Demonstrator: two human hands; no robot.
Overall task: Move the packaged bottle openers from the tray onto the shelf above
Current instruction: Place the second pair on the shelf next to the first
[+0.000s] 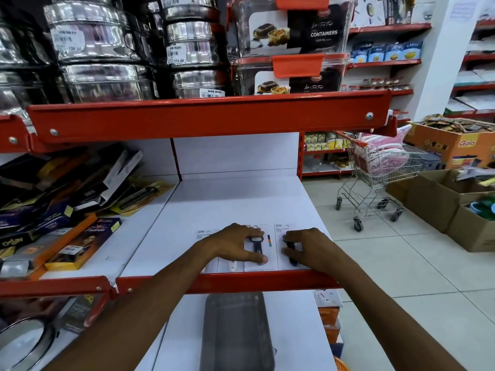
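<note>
A: While we look down from the head camera, our left hand (235,243) lies flat, fingers spread, on a white carded bottle opener with a dark handle (257,249), and our right hand (305,246) has its fingers curled onto the neighbouring white carded opener (290,250).

B: Both sit near the front lip of the white shelf with the red edge (227,283), side by side. We judge we're squaring them into a row.

A: Below, the dark grey rectangular tray (237,333) looks empty, though it's cut off. More white cards (203,234) hide under our left hand; we can't count them.
</note>
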